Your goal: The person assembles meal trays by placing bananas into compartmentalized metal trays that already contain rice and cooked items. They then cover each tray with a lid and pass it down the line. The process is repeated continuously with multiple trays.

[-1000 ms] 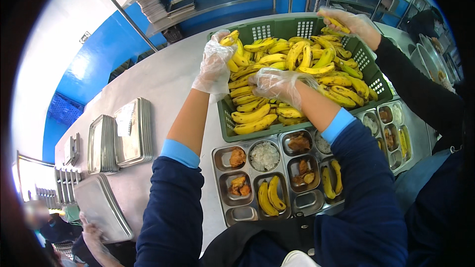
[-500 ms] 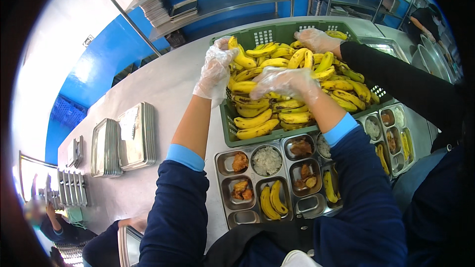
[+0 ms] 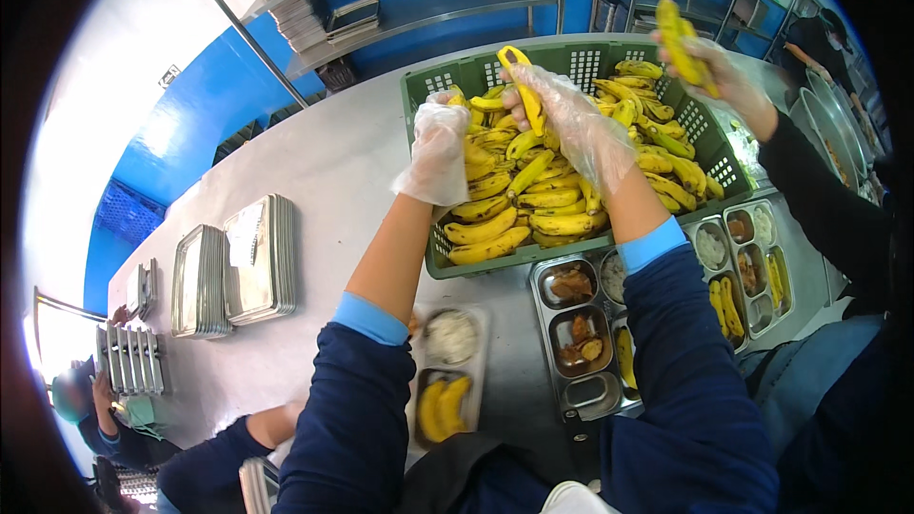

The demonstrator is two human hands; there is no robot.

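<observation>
Steel table (image 3: 314, 162) in a room with a blue wall (image 3: 157, 133), metal shelves (image 3: 447, 5) behind. Green crate (image 3: 495, 266) on the table, packed with yellow bananas (image 3: 562, 202), some with dark spots. Right hand (image 3: 538, 100), in clear plastic, is closed around one banana (image 3: 526, 100), raised over the crate, tilted, tip pointing up. Left hand (image 3: 433, 148), also in clear plastic, is curled at the crate's left side, a yellow tip at its fingers; cannot tell if it grips that fruit. Co-worker's hand (image 3: 728, 86) at right holds up bananas (image 3: 681, 43), a bit blurred. Near tray (image 3: 479, 347), blurry, has rice (image 3: 451, 336) and two bananas (image 3: 444, 407). Middle tray (image 3: 592, 395), partly behind the right sleeve (image 3: 695, 333), has brown food (image 3: 584, 341) and a banana (image 3: 625, 357). Stacked trays (image 3: 262, 262) stand well apart, left
</observation>
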